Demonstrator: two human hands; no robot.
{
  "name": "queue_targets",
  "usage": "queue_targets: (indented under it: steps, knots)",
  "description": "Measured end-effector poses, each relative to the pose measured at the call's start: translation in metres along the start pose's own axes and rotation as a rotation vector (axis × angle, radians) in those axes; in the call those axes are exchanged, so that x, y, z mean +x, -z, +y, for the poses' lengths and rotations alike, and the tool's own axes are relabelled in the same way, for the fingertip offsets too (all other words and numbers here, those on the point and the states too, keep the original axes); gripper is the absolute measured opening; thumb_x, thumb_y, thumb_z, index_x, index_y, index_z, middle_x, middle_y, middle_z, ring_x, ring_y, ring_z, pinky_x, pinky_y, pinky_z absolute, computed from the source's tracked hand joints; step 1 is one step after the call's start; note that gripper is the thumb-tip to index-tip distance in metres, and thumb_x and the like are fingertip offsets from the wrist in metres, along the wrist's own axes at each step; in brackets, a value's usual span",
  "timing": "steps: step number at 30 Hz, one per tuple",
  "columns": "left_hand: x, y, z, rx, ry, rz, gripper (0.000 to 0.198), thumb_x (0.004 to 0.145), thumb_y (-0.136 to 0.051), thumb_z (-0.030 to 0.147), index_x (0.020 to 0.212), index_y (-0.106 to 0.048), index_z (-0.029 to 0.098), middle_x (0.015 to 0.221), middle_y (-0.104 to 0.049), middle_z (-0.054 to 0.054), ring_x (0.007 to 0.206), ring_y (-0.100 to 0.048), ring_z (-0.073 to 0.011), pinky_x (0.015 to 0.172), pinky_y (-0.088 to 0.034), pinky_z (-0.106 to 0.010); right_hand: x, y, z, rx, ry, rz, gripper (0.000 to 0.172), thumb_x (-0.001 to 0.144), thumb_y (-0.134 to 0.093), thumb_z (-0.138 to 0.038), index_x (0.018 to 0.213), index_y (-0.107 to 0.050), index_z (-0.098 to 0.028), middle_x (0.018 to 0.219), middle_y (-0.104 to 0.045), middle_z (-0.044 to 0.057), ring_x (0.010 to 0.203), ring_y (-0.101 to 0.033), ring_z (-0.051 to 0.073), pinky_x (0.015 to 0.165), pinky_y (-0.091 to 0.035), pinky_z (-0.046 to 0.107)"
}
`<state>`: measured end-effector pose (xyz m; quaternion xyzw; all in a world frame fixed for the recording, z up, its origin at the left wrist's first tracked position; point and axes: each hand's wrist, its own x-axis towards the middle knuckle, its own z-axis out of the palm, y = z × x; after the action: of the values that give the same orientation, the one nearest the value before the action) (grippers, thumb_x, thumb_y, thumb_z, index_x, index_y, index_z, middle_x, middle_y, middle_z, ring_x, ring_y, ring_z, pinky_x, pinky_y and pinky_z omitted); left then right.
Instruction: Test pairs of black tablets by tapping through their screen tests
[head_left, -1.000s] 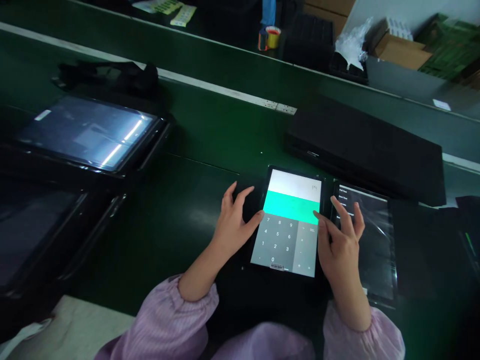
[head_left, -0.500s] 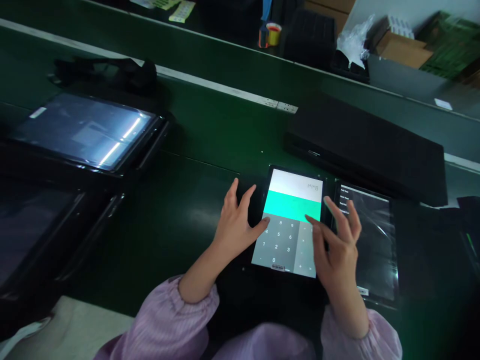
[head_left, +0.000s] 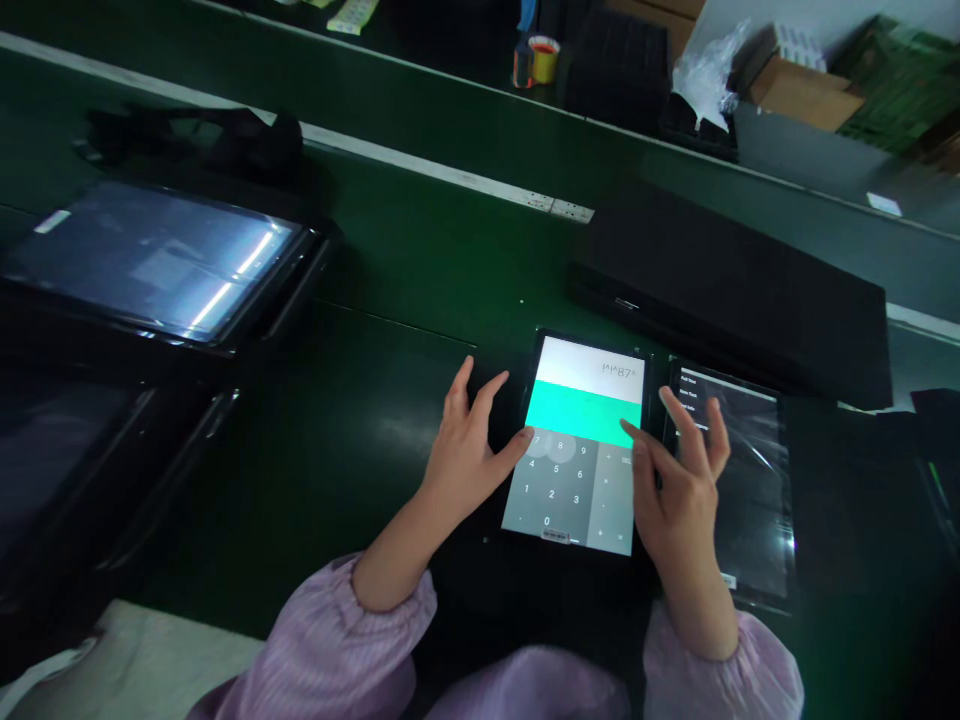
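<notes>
A tablet [head_left: 564, 489] lies on the dark green table with a calculator on its lit screen, a green band above the grey number keys. Beside its left edge is my left hand [head_left: 472, 440], fingers spread, the thumb tip at the 7 key. My right hand [head_left: 681, 490] hovers at the right edge with its index finger stretched over the green band; whether it touches the glass I cannot tell. Partly behind that hand lies a second tablet [head_left: 750, 500] with a dark screen and a short text list at the top.
A large flat black box [head_left: 735, 290] sits beyond the tablets. On the left are more tablets, the top one [head_left: 165, 260] reflecting lamps, with a black strap-like bundle [head_left: 195, 145] behind. Farther back stand a yellow tape roll [head_left: 544, 62], clear plastic [head_left: 705, 75] and a cardboard box [head_left: 806, 92].
The calculator's entry line has grown longer, and pale press circles now show around the 7 and 8 keys. My right hand has shifted slightly to the right; my left hand has barely moved.
</notes>
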<state>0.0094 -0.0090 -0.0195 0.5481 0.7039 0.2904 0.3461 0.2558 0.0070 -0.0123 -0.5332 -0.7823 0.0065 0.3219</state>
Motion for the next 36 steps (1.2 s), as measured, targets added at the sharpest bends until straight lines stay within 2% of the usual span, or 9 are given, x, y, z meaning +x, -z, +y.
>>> queue_targets:
  steps: [3, 5, 10, 13, 16, 22, 25, 31, 36]
  knots:
    - [0.0, 0.001, 0.0, -0.015, 0.005, 0.001, 0.069, 0.097, -0.067, 0.056, 0.157, -0.048, 0.028, 0.183, -0.011, -0.016, 0.163, -0.024, -0.0515, 0.103, -0.059, -0.063, 0.0, 0.0, 0.003, -0.019, -0.051, 0.031, 0.029, 0.108, -0.054, -0.026, 0.103, -0.083, -0.021, 0.156, -0.06, 0.01, 0.165, -0.023, 0.044, 0.124, -0.035, 0.079]
    - [0.0, 0.002, 0.0, -0.024, 0.009, 0.013, 0.068, 0.096, -0.067, 0.056, 0.156, -0.05, 0.028, 0.183, -0.013, -0.015, 0.164, -0.021, -0.0511, 0.103, -0.059, -0.063, 0.0, -0.002, -0.002, -0.014, -0.029, 0.013, 0.03, 0.108, -0.053, -0.026, 0.108, -0.083, -0.022, 0.158, -0.058, 0.01, 0.165, -0.021, 0.044, 0.124, -0.033, 0.079]
    - [0.001, 0.003, 0.001, -0.057, 0.039, 0.086, 0.059, 0.095, -0.066, 0.053, 0.148, -0.058, 0.028, 0.18, -0.024, -0.016, 0.164, -0.027, -0.0465, 0.118, -0.047, -0.067, 0.001, 0.0, -0.012, 0.019, -0.021, -0.045, 0.033, 0.11, -0.049, -0.027, 0.118, -0.081, -0.025, 0.163, -0.053, 0.009, 0.167, -0.017, 0.043, 0.123, -0.035, 0.078]
    - [0.005, 0.007, 0.005, -0.061, 0.062, 0.109, 0.055, 0.096, -0.064, 0.05, 0.146, -0.06, 0.027, 0.178, -0.03, -0.016, 0.166, -0.023, -0.045, 0.118, -0.047, -0.068, 0.003, 0.01, 0.004, 0.031, -0.077, 0.053, 0.033, 0.11, -0.05, -0.03, 0.112, -0.082, -0.025, 0.156, -0.06, 0.008, 0.164, -0.024, 0.041, 0.124, -0.038, 0.075]
    - [0.013, 0.012, 0.014, -0.072, 0.012, 0.12, 0.05, 0.097, -0.062, 0.047, 0.144, -0.064, 0.028, 0.177, -0.036, -0.012, 0.168, -0.02, -0.0418, 0.121, -0.045, -0.066, 0.003, 0.022, 0.036, -0.037, -0.148, 0.129, 0.035, 0.11, -0.05, -0.036, 0.112, -0.083, -0.024, 0.154, -0.061, 0.009, 0.163, -0.027, 0.042, 0.125, -0.033, 0.077]
    - [0.05, 0.002, 0.032, -0.142, -0.041, 0.094, 0.051, 0.096, -0.063, 0.044, 0.143, -0.067, 0.027, 0.174, -0.043, -0.01, 0.16, -0.041, -0.0386, 0.12, -0.049, -0.057, 0.005, 0.031, 0.081, -0.118, -0.145, 0.133, 0.042, 0.111, -0.046, -0.043, 0.111, -0.082, -0.022, 0.156, -0.056, 0.013, 0.161, -0.03, 0.042, 0.127, -0.026, 0.079]
    - [0.071, -0.006, 0.03, -0.134, -0.113, 0.121, 0.048, 0.094, -0.063, 0.038, 0.14, -0.07, 0.025, 0.17, -0.049, -0.011, 0.159, -0.042, -0.0368, 0.124, -0.045, -0.058, 0.005, 0.03, 0.086, -0.116, -0.114, 0.129, 0.038, 0.11, -0.048, -0.041, 0.116, -0.081, -0.022, 0.158, -0.055, 0.014, 0.158, -0.037, 0.041, 0.126, -0.024, 0.08]
    - [0.093, -0.008, 0.02, -0.191, -0.153, 0.141, 0.048, 0.09, -0.067, 0.037, 0.137, -0.072, 0.025, 0.168, -0.051, -0.011, 0.159, -0.044, -0.0331, 0.13, -0.036, -0.054, 0.004, 0.029, 0.086, -0.108, -0.134, 0.082, 0.036, 0.11, -0.05, -0.04, 0.121, -0.079, -0.023, 0.167, -0.046, 0.013, 0.165, -0.019, 0.046, 0.126, -0.021, 0.083]
    - [0.095, -0.005, 0.023, -0.141, -0.112, 0.121, 0.049, 0.089, -0.067, 0.037, 0.136, -0.073, 0.023, 0.167, -0.052, -0.012, 0.158, -0.044, -0.0351, 0.127, -0.039, -0.057, 0.005, 0.027, 0.086, -0.084, -0.161, 0.078, 0.04, 0.11, -0.049, -0.044, 0.131, -0.075, -0.022, 0.171, -0.04, 0.015, 0.161, -0.031, 0.045, 0.127, -0.017, 0.081]
